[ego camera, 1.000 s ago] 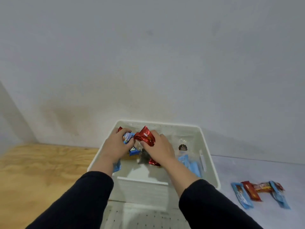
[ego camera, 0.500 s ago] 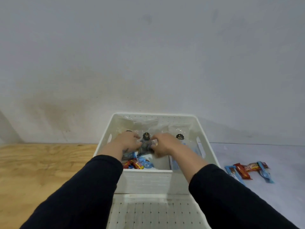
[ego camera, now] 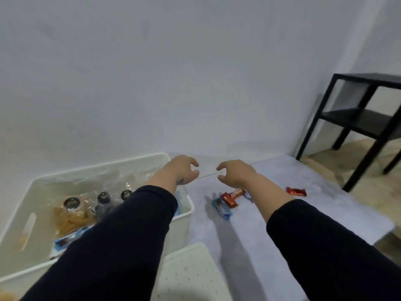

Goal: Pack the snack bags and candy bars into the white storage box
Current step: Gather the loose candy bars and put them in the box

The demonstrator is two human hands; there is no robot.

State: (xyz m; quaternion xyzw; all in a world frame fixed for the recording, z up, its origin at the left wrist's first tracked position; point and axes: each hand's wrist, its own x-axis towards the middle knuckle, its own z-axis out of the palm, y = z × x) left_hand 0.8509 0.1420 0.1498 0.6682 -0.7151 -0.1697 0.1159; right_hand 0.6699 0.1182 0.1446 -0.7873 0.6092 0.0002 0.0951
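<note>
Head view. The white storage box (ego camera: 186, 210) occupied the 8 o'clock region, its long axis running from 7 toward 1 o'clock. Inside stood clear snack bags (ego camera: 72, 210) with dark round labels, upright against the far wall, and a blue bar (ego camera: 65, 240) lay flat at the near side.

Both hands were raised above the grey mat (ego camera: 271, 181), near the centre. The left hand (ego camera: 182, 170) hovered over the box's right far corner, the right hand (ego camera: 235, 172) just beside it at 3 o'clock; each had fingers loosely curled and gripped nothing.

On the mat below the right wrist lay a cluster of candy bars (ego camera: 231, 198): a blue one with its long axis toward 11 o'clock, a red one touching it, and an orange-red one angled toward 2 o'clock. A separate red bar (ego camera: 296, 191) lay well apart at 3 o'clock, long axis left to right.

A perforated white lid (ego camera: 191, 272) lay at 6 o'clock. A black shelf (ego camera: 358, 118) stood at 2 o'clock.
</note>
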